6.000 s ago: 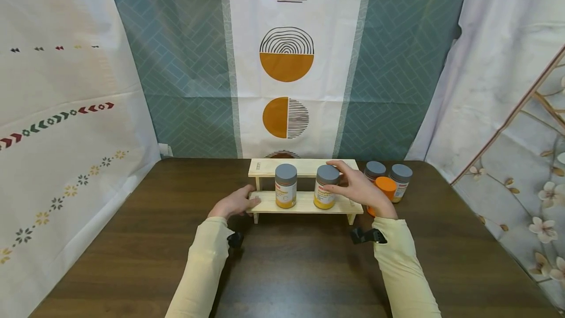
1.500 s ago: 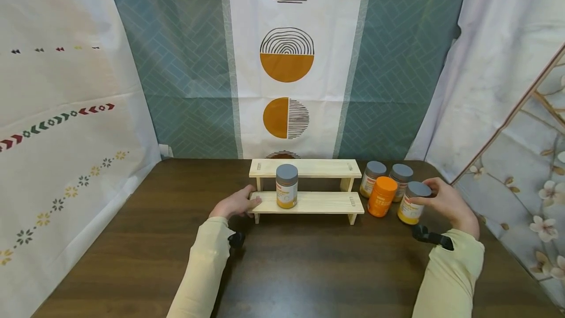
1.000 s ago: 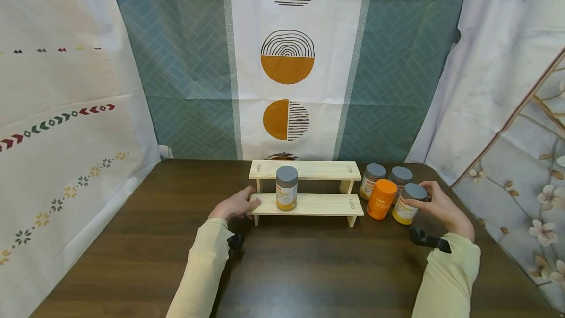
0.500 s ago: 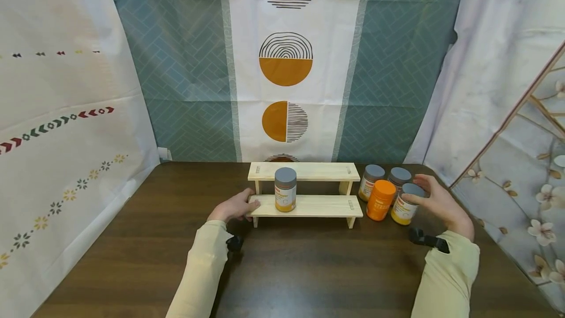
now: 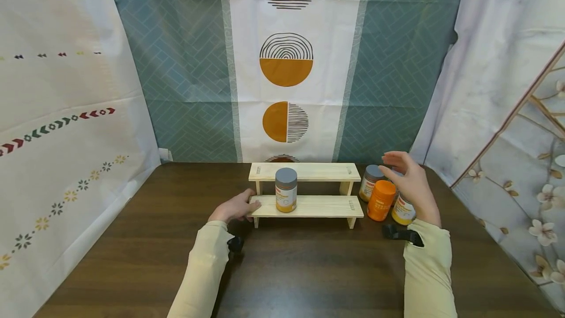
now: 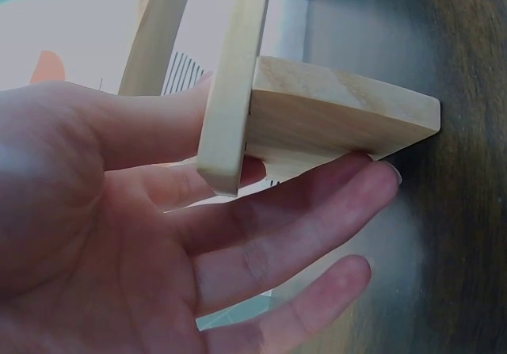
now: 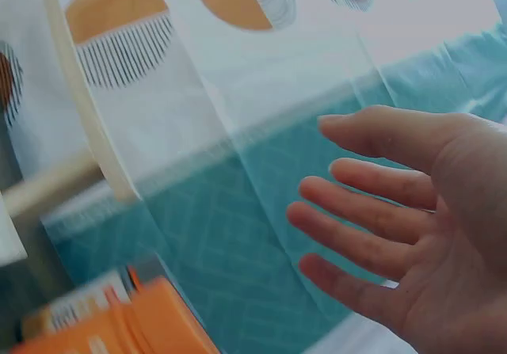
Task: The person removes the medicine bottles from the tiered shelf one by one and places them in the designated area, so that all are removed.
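A two-tier wooden shelf point(image 5: 326, 205) stands at the back of the table. My left hand point(image 5: 231, 207) grips the left end of its lower board; in the left wrist view the thumb lies on one face of the board point(image 6: 230, 93) and fingers reach the other side. One grey-lidded supplement jar point(image 5: 286, 190) stands upright on the lower tier. My right hand point(image 5: 414, 185), holding nothing, hovers over the jars right of the shelf, fingers spread apart in the right wrist view. Below it are an orange jar point(image 5: 381, 201) and a yellow-bottomed grey-lidded jar point(image 5: 403, 211), partly hidden.
Another grey-lidded jar point(image 5: 370, 183) stands behind the orange one, near the shelf's right end. A further jar is mostly hidden behind my right hand. Patterned cloths hang behind the brown table point(image 5: 300, 269) and along both sides.
Over these seconds my right hand carried a grey-lidded jar from the lower tier's right side to the table group and let go. It has since risen leftward. The left hand kept its place.
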The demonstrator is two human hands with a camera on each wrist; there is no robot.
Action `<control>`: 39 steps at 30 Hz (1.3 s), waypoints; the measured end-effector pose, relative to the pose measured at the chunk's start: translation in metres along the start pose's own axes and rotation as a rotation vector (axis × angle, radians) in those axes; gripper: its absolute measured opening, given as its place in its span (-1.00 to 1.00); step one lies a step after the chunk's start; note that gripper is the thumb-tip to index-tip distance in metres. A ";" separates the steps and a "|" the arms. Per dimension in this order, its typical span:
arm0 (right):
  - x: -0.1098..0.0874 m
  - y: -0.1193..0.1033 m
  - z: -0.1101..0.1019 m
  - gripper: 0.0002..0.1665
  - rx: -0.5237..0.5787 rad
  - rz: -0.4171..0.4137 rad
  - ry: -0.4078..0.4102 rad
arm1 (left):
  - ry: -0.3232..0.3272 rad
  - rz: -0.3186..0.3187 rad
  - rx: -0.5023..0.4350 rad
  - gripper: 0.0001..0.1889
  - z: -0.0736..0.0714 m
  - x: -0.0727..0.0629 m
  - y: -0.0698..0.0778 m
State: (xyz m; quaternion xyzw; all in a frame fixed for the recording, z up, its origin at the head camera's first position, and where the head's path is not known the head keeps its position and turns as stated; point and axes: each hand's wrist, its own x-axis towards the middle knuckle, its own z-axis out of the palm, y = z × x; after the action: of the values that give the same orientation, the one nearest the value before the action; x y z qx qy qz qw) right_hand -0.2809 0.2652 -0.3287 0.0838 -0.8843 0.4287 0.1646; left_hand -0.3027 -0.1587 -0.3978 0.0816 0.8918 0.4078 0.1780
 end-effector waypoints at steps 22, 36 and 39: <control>0.009 -0.024 0.041 -0.55 0.170 -0.045 -0.021 | 0.007 -0.013 -0.013 -0.60 -0.002 0.001 0.001; 0.011 -0.034 0.066 -0.69 0.344 -0.121 -0.129 | -0.007 -0.005 -0.026 -0.57 0.000 0.001 -0.002; 0.012 -0.035 0.071 -0.68 0.368 -0.128 -0.142 | 0.000 -0.006 -0.037 -0.60 0.000 0.001 0.000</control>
State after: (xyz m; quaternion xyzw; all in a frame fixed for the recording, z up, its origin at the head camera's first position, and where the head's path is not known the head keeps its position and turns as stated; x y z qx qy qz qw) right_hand -0.2975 0.1881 -0.3402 0.1984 -0.7933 0.5648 0.1108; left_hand -0.3034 -0.1590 -0.3980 0.0757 0.8845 0.4235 0.1807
